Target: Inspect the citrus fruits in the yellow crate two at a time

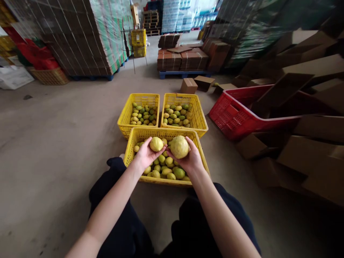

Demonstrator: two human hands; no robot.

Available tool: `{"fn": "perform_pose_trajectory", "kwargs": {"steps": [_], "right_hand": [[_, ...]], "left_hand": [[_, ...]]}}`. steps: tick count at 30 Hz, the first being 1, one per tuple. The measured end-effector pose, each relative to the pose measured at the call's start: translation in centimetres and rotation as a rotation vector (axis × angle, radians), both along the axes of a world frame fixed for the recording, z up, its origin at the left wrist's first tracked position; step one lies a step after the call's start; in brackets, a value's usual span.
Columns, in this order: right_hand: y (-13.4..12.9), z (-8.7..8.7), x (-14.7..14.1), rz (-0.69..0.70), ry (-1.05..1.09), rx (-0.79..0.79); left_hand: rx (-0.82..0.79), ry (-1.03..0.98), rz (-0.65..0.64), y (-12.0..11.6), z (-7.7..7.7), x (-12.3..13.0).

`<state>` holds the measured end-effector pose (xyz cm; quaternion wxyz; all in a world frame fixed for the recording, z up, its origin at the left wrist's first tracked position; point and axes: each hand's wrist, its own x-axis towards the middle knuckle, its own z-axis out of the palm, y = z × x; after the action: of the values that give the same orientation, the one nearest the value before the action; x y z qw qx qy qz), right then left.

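My left hand (146,154) cups a yellow lemon (156,144), its fingers curled underneath. A much larger, pale yellow lemon (179,147) with a bumpy skin rests in the grip of my right hand (194,157). Both hands are close together over the near yellow crate (166,182), which holds many yellow and greenish lemons (167,171). Behind it stand two more yellow crates, a left one (125,118) and a right one (200,116), each part-filled with yellow and green lemons.
A red crate (228,116) with cardboard in it stands to the right, among loose cardboard boxes (309,154). Farther off are a small box (189,86), flattened cartons (182,59) on a blue pallet (185,74), and a tall wrapped stack (80,36).
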<state>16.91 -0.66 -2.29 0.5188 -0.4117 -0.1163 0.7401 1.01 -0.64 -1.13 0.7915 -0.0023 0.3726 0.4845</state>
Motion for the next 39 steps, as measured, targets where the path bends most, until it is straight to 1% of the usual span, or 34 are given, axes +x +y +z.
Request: {"fn": "perform_pose_trajectory", "kwargs": {"steps": [2, 7, 13, 15, 17, 19, 22, 25, 28, 30, 32, 35, 37, 39], "right_hand": [[0.1, -0.2, 0.1, 0.012, 0.007, 0.000], [0.2, -0.1, -0.1, -0.006, 0.082, -0.149], [0.5, -1.0, 0.1, -0.031, 0.109, -0.163], [0.5, -1.2, 0.1, -0.059, 0.079, -0.184], [0.3, -1.2, -0.2, -0.125, -0.031, -0.173], [0.1, -1.2, -0.7, -0.204, -0.211, -0.083], [-0.1, -1.4, -1.4, -0.275, -0.518, 0.188], [-0.3, -1.9, -2.0, -0.256, -0.799, 0.468], [-0.7, -2.2, -2.6, -0.194, -1.047, 0.658], [-1.1, -2.4, -3.0, -0.147, -1.177, 0.732], [-1.5, -2.5, -3.3, -0.073, -1.277, 0.766], [-2.2, -2.4, -3.6, 0.048, -1.392, 0.806], [-2.5, -2.3, -3.7, 0.080, -1.464, 0.877], [-2.8, -2.0, -3.9, 0.084, -1.531, 0.977]], "left_hand": [[-0.014, 0.010, -0.001, 0.1, -0.2, 0.0], [-0.023, 0.049, -0.008, 0.1, -0.8, 0.2], [-0.032, 0.063, 0.005, 0.0, -1.1, 0.5], [-0.030, 0.074, 0.004, 0.0, -1.1, 0.5], [-0.013, 0.064, 0.015, 0.0, -1.0, 0.4], [0.032, 0.029, 0.047, 0.0, -1.0, 0.5], [0.071, -0.009, 0.124, 0.0, -1.1, 0.7], [0.085, -0.030, 0.147, -0.2, -1.3, 1.2], [0.203, -0.039, 0.093, -0.6, -1.5, 1.7], [0.287, -0.019, 0.060, -0.8, -1.6, 2.0], [0.327, -0.005, 0.034, -1.0, -1.8, 2.1], [0.328, -0.031, 0.019, -1.0, -2.2, 2.1], [0.329, -0.041, 0.037, -0.9, -2.5, 2.0], [0.320, -0.003, 0.071, -0.9, -2.8, 2.0]]}}
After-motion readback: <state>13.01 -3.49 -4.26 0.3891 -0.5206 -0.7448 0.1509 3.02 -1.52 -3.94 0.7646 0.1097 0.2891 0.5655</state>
